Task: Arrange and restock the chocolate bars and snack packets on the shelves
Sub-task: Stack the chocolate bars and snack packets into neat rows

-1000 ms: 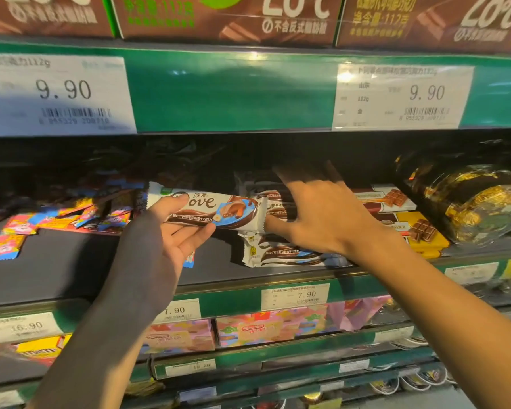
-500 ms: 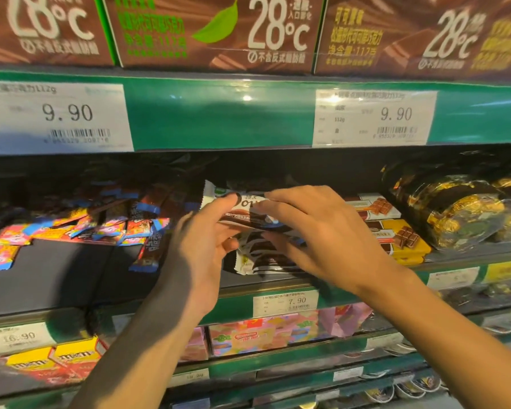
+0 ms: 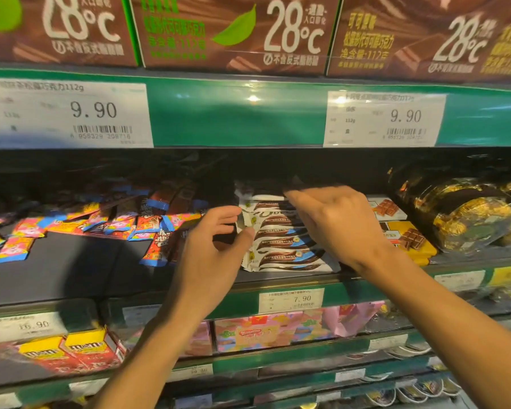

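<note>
This was a shop's confectionery aisle. Green-edged shelves (image 3: 236,113) carried printed price tags (image 3: 68,115) with barcodes reading 9.90 and 7.90. Stacked chocolate bars (image 3: 281,240), boxed chocolate (image 3: 233,31), bright sweet packets (image 3: 27,231) and gold-foil chocolates (image 3: 466,219) filled the tiers.

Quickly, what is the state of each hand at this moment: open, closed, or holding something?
Left hand: open, thumb touching the stack of white-and-brown wrapped chocolate bars, no grip.
Right hand: fingers resting on top of the stack; cannot tell if it holds a bar.

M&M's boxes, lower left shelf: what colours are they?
Yellow and red M&M's boxes, head view.
</note>
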`<state>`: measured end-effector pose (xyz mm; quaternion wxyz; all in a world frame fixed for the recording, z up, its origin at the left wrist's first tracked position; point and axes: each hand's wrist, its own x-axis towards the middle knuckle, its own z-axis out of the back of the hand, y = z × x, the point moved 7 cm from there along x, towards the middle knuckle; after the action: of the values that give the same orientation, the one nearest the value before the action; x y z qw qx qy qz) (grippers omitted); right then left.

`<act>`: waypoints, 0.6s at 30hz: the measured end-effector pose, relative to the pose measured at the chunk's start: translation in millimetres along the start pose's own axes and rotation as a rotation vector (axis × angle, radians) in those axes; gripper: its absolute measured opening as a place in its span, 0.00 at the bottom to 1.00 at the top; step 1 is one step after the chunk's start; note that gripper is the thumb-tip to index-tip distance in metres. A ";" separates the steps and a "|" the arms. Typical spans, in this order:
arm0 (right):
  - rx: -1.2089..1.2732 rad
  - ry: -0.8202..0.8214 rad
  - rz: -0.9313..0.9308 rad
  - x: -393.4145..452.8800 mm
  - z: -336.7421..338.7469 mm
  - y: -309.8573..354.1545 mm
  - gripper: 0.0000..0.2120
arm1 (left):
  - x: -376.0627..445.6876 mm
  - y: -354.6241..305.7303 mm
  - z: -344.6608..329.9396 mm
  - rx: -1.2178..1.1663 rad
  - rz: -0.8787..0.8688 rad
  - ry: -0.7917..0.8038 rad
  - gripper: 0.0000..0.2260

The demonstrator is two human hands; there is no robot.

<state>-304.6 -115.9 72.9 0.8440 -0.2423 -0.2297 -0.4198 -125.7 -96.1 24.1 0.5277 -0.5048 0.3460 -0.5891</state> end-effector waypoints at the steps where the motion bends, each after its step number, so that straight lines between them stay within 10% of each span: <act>1: 0.019 0.031 0.003 -2.4 -4.1 1.1 0.11 | -0.5 0.4 -2.1 0.034 -0.009 0.015 0.13; 18: 0.066 0.239 -0.306 -9.6 -15.6 6.1 0.24 | -7.5 -1.9 -9.2 0.262 -0.097 0.026 0.19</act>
<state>-301.9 -116.4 53.8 0.7991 -0.1250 -0.1756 -0.5612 -135.5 -89.6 21.9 0.5556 -0.4400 0.2479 -0.6604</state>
